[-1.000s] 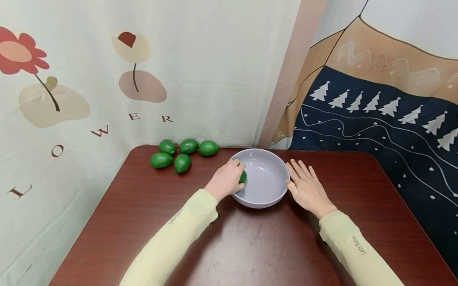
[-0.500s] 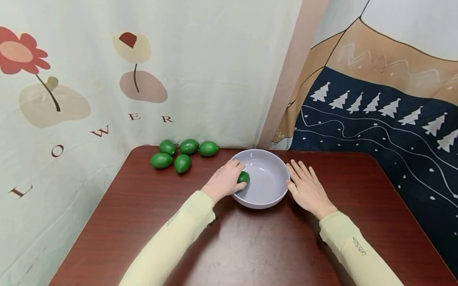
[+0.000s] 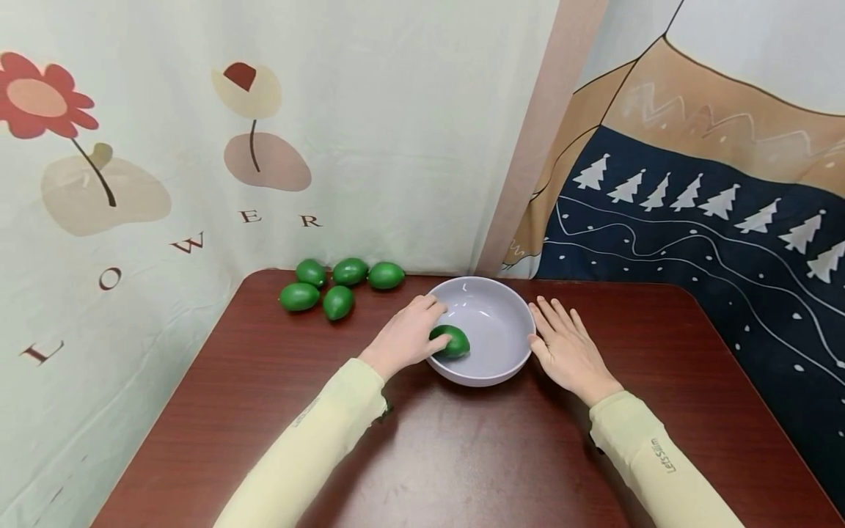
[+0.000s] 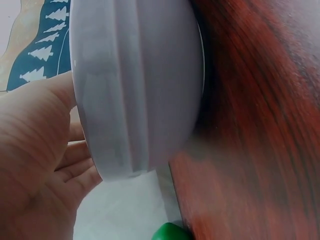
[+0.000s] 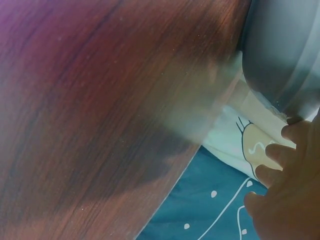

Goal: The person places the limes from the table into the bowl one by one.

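Note:
A green lime (image 3: 452, 342) lies inside the left part of a pale lavender bowl (image 3: 491, 345). Over the bowl's left rim reaches my left hand (image 3: 408, 334), its thumb beside the lime and its fingers loosely bent past the rim, no longer around the fruit. In the left wrist view the bowl's outer wall (image 4: 135, 90) hides the fingertips and the lime. My right hand (image 3: 568, 348) lies with straight, spread fingers against the bowl's right side. The right wrist view shows its fingers (image 5: 282, 154) close to the bowl's underside.
Several more limes (image 3: 338, 302) sit in a cluster at the back left of the dark red-brown wooden table (image 3: 502, 455). Behind the table's back edge hang a pale flower-print curtain (image 3: 396, 147) and a navy tree-print cloth (image 3: 660, 227).
The lime has come out from under my left hand and rolled right and toward me in the bowl. My left fingers have loosened and the hand has drawn slightly left. The right hand stays put.

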The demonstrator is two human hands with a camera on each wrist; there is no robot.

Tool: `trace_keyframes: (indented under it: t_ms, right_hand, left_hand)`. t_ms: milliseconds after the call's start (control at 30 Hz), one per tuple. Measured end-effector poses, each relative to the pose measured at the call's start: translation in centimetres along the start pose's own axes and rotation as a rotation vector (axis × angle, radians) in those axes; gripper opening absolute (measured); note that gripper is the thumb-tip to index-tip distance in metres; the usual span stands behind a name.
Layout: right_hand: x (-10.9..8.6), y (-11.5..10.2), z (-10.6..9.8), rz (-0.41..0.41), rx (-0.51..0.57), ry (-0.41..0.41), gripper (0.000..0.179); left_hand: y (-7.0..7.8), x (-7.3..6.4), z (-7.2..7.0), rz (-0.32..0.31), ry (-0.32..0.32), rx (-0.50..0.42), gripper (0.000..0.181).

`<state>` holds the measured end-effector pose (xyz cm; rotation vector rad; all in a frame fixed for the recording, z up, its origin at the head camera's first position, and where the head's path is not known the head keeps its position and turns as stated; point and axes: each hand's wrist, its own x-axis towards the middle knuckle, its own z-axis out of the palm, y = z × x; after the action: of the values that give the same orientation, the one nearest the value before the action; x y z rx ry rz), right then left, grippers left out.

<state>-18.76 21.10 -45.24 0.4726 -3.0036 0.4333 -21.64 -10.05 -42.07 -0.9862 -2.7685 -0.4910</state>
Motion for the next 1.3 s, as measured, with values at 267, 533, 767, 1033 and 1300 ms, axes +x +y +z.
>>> trace_keyframes:
  t_ms: [267, 533, 767, 1033, 1300]
  right_hand:
    - [-0.1, 0.0, 0.1, -0.004, -0.002, 0.011, 0.062]
    - [0.0, 0.0, 0.1, -0.003, -0.001, 0.01, 0.063]
    - [0.1, 0.2, 0.1, -0.008, -0.004, 0.01, 0.062]
    - [0.1, 0.2, 0.0, 0.005, 0.005, -0.017, 0.063]
    - [0.2, 0.1, 0.0, 0.004, 0.005, -0.02, 0.063]
  left_hand:
    - [-0.9, -1.1, 0.0, -0.013, 0.104, -0.018, 0.036]
    - [-2.1, -2.0, -0.1, -0.016, 0.178, -0.017, 0.036]
    - [-3.1, -2.7, -0.3, -0.07, 0.166, -0.016, 0.034]
    - [-4.4, -3.4, -0.4, -0.119, 0.155, 0.001, 0.039]
    - [-5.6, -4.0, -0.7, -0.152, 0.15, 0.037, 0.039]
